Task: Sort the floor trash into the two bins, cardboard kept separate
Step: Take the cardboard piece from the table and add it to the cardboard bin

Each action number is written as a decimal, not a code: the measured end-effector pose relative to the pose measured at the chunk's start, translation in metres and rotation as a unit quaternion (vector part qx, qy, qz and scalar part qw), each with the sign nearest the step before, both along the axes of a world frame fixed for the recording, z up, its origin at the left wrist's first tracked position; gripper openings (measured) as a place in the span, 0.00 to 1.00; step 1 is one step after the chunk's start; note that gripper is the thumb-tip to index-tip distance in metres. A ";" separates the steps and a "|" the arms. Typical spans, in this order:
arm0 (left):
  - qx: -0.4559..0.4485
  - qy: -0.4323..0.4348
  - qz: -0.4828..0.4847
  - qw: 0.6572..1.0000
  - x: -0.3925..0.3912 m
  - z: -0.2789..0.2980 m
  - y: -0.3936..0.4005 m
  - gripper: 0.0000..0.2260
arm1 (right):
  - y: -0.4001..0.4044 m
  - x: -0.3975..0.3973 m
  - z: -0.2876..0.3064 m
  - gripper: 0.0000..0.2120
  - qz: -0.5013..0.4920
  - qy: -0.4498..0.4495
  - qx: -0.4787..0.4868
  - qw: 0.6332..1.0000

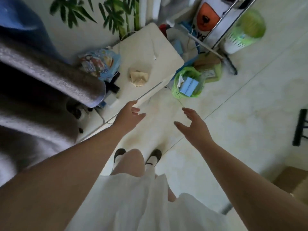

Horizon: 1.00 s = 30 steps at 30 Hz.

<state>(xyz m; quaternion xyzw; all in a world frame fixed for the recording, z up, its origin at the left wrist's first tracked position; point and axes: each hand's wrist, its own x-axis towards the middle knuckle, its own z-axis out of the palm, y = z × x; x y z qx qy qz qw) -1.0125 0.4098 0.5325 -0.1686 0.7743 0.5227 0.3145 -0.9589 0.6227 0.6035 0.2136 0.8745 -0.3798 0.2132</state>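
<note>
My left hand [129, 114] and my right hand [194, 125] are stretched out over the pale floor, fingers relaxed, holding nothing. Ahead of them a small green mesh bin [179, 92] stands on the floor with blue flat boxes [189, 87] and white scraps inside. Behind it lies brown cardboard [207, 61] on a green-edged container [216, 72]; what kind of container it is I cannot tell. A second green bin [245, 32] stands at the back right. A crumpled tan wrapper [139, 77] lies on a white low table [160, 45].
A colourful snack bag [100, 63] leans at the table's left edge. A grey chair [50, 75] fills the left side. A metal rack [221, 27], a plant [116, 15], a black bar [300, 127] and a cardboard box [293, 182] ring the floor.
</note>
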 end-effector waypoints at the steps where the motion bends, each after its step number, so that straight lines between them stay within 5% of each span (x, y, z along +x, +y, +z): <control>1: 0.007 -0.006 0.009 1.000 -0.008 -0.004 0.009 0.28 | 0.006 -0.019 -0.004 0.28 0.017 -0.003 0.002 1.000; 10: -0.086 -0.042 0.050 0.994 -0.112 -0.081 0.041 0.27 | 0.030 -0.175 -0.091 0.29 0.148 -0.062 -0.003 0.987; 18: -0.207 -0.041 0.131 0.969 -0.187 -0.192 0.042 0.28 | 0.006 -0.283 -0.224 0.29 0.309 -0.101 0.004 0.946; 24: -0.281 -0.035 0.183 0.941 -0.207 -0.251 0.036 0.38 | -0.030 -0.334 -0.306 0.31 0.400 -0.060 0.042 0.914; 30: -0.250 -0.047 0.249 0.935 -0.223 -0.266 0.040 0.33 | -0.046 -0.347 -0.338 0.20 0.376 -0.031 0.034 0.925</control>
